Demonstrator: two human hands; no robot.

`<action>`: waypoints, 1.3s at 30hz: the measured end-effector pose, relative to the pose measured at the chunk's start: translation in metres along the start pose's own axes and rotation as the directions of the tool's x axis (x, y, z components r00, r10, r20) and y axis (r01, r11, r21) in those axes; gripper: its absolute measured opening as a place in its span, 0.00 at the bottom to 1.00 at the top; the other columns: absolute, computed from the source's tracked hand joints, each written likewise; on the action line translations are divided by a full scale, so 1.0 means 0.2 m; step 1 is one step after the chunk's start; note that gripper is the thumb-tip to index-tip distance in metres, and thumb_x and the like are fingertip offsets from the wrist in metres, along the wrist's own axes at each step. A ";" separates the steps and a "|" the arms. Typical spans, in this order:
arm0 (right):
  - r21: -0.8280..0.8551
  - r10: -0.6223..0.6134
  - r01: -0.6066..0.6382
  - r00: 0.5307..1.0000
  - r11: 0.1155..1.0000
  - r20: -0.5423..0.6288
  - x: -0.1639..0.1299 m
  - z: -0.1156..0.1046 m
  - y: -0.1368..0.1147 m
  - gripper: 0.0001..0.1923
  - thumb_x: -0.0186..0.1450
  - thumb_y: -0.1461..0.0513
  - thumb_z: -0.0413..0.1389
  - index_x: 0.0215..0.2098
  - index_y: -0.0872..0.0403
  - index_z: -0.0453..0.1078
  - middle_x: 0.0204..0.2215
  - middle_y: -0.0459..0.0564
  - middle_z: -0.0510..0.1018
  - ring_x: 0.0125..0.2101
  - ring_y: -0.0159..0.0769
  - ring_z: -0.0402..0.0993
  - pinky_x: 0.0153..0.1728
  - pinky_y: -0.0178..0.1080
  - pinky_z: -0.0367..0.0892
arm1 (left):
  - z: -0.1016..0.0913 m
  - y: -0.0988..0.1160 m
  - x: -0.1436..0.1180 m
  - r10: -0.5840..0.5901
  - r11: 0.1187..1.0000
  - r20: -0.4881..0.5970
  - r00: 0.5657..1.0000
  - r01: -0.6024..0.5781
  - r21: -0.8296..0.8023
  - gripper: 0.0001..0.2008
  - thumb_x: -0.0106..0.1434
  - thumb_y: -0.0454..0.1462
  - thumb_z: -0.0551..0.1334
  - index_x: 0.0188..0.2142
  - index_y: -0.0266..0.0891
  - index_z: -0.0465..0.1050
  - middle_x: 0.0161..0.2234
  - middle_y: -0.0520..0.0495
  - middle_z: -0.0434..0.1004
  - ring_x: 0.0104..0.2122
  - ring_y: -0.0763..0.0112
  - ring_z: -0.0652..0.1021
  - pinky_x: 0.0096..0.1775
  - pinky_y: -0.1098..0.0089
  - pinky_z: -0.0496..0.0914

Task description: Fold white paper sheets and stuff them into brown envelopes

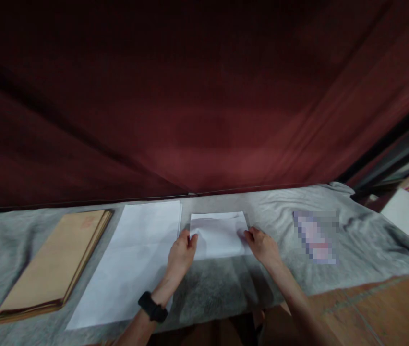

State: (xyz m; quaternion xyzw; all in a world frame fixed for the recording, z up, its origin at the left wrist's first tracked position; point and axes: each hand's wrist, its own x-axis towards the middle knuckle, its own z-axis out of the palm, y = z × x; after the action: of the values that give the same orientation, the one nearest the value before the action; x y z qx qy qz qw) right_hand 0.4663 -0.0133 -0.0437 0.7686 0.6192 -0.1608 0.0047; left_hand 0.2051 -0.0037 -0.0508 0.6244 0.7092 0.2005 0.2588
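You were mid-fold: your left hand (182,252) and right hand (262,246) pinched the folded white sheet (219,234) by its side edges, flat on the desk (352,240). Next, I judge, you needed a firm, even crease.

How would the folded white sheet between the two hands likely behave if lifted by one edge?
The folded white sheet looks thin and flat, so it would probably be light and droop. Its fold may add slight stiffness. On the grey cloth it likely slides little; the left hand and right hand pinch its lower corners.
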 end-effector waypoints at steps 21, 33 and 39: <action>-0.107 -0.090 0.054 0.926 0.993 -0.367 -0.04 -0.01 -0.09 0.15 0.74 0.60 0.46 0.50 0.57 0.71 0.45 0.60 0.78 0.47 0.48 0.75 0.48 0.45 0.65 | 0.03 -0.02 0.10 -0.049 0.993 0.006 0.999 0.049 -0.109 0.07 0.66 0.36 0.58 0.30 0.41 0.63 0.21 0.58 0.61 0.23 0.73 0.67 0.29 0.72 0.57; 0.027 -0.429 0.496 0.776 0.868 -0.461 -0.04 0.32 -0.24 0.26 0.75 0.57 0.45 0.69 0.55 0.58 0.69 0.58 0.60 0.68 0.49 0.54 0.64 0.54 0.58 | 0.00 0.06 0.09 -0.078 0.993 0.068 0.995 0.071 0.094 0.07 0.69 0.36 0.56 0.44 0.38 0.69 0.29 0.48 0.77 0.32 0.66 0.79 0.34 0.70 0.64; -0.048 -0.413 0.442 0.788 0.896 -0.457 -0.06 0.35 -0.24 0.26 0.75 0.56 0.47 0.69 0.55 0.59 0.69 0.57 0.60 0.68 0.50 0.54 0.66 0.53 0.53 | -0.01 0.10 0.06 -0.069 0.964 0.057 0.996 0.052 0.262 0.13 0.72 0.38 0.52 0.51 0.36 0.67 0.41 0.39 0.82 0.42 0.60 0.82 0.39 0.67 0.67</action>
State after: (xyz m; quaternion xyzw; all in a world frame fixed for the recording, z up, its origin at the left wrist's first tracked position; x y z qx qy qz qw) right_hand 0.4017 -0.0279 -0.0983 0.6240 0.7552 0.0083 -0.2005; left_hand 0.2181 0.0109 -0.0379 0.6372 0.7392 0.0773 0.2038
